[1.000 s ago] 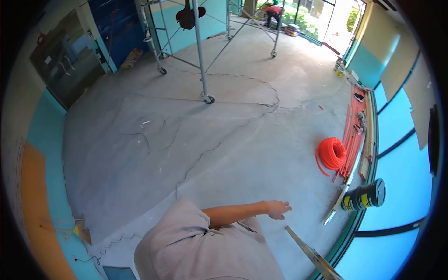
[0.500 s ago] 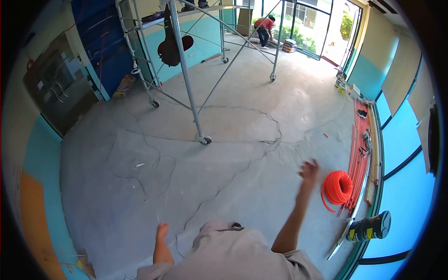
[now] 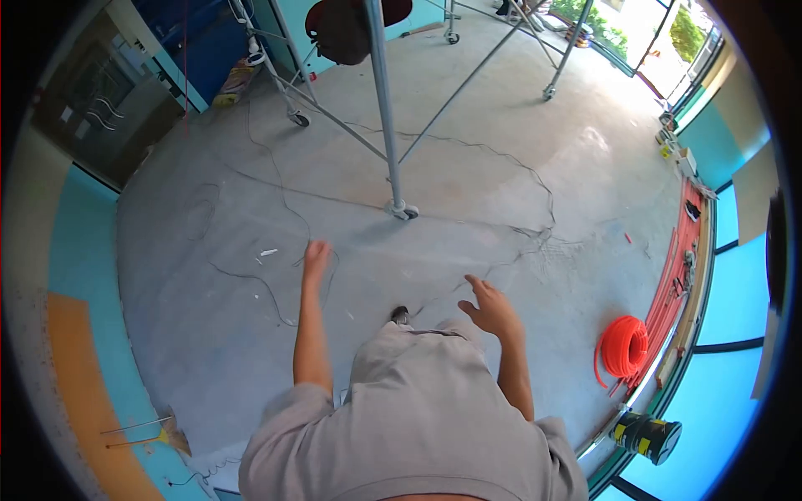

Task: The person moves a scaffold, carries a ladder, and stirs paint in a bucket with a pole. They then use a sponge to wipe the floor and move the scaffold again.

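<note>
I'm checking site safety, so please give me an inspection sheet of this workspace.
Surface: bare grey floor, scuffed and marked.
Job's things: rolling scaffold ahead, on castors; thin dark cables near the left hand.
Clutter: white scraps on the floor; orange-red tubing coil beside red pipes; dark, yellow-marked bucket at right.
Hands: left, grip unclear; right hand open, nothing seen in it.
Cables: loose across the floor, some passing the scaffold.
Surroundings: blue door far left; bright glazing far right.
</note>
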{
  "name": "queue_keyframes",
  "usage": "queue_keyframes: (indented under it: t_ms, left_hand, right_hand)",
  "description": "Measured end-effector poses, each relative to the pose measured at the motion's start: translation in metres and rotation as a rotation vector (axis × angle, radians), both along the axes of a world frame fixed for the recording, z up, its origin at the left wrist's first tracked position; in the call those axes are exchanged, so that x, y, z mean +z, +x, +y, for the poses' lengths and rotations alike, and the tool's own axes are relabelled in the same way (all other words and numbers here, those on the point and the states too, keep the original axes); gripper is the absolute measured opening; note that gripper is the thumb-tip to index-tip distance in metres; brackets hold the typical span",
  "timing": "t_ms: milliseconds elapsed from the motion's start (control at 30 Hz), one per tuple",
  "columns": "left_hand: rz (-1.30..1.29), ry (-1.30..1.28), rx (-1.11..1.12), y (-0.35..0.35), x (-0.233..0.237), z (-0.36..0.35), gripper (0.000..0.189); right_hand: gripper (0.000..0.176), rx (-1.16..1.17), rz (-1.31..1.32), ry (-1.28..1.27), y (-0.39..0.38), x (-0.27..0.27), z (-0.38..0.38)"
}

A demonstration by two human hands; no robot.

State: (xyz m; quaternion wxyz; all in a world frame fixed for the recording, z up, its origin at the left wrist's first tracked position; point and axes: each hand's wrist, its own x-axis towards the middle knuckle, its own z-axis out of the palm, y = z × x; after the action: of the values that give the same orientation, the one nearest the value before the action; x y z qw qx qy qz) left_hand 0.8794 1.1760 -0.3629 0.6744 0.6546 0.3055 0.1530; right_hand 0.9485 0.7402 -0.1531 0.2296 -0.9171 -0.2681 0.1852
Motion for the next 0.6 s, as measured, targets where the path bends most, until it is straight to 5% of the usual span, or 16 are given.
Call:
queue_keyframes:
  t_ms: [167,333,400,500,600]
  left_hand:
    - [-0.091,0.183,-0.164,0.216,0.090,0.023,0.040]
    - [-0.219,0.527,-0.084,0.361,0.117,0.042,0.076]
    - [-0.301,0.505,0.033,0.392,0.133,0.038,0.073]
    - [-0.338,0.301,-0.114,0.423,0.149,0.040,0.059]
    - [-0.192,0.437,-0.071,0.437,0.158,0.026,0.038]
  right_hand:
    - [0.053,-0.286,0.187,0.171,0.051,0.021,0.020]
    - [0.053,-0.242,0.081,0.020,0.106,-0.051,0.020]
    - [0.053,-0.234,0.200,0.117,0.137,-0.060,0.032]
    - [0.052,-0.189,0.241,0.059,0.194,-0.068,0.048]
    - [0.051,-0.105,0.207,0.122,0.253,-0.074,0.055]
